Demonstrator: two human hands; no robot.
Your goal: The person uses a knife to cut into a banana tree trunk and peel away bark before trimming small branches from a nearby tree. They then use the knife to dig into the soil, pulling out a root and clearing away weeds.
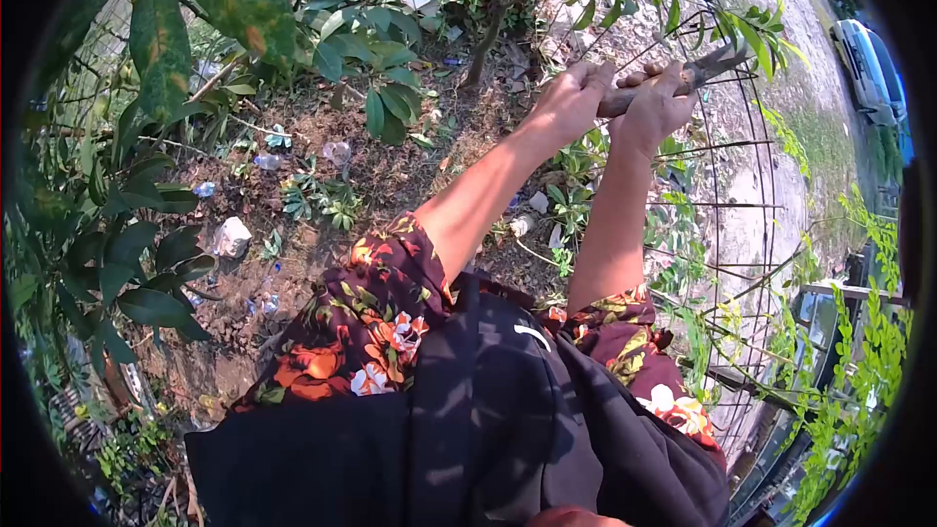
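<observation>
Both of my hands are raised toward the upper right in the head view, on a thick brownish branch (705, 68). My left hand (576, 96) is closed at its near end, with the thumb pressed along the top. Just to the right, my right hand (656, 112) wraps round the same branch. A short piece of bark shows between the two hands. Beyond my right hand the branch seems to fork, among thin green leaves (756, 39). Part of the grip is hidden behind my fingers.
A wire mesh fence (717, 205) runs down the right side, beside a pale path (781, 190). A parked white vehicle (867, 68) stands beyond. Large-leaved plants (156, 303) crowd the left. A tree trunk (496, 15), a white stone (231, 237) and litter lie around the soil.
</observation>
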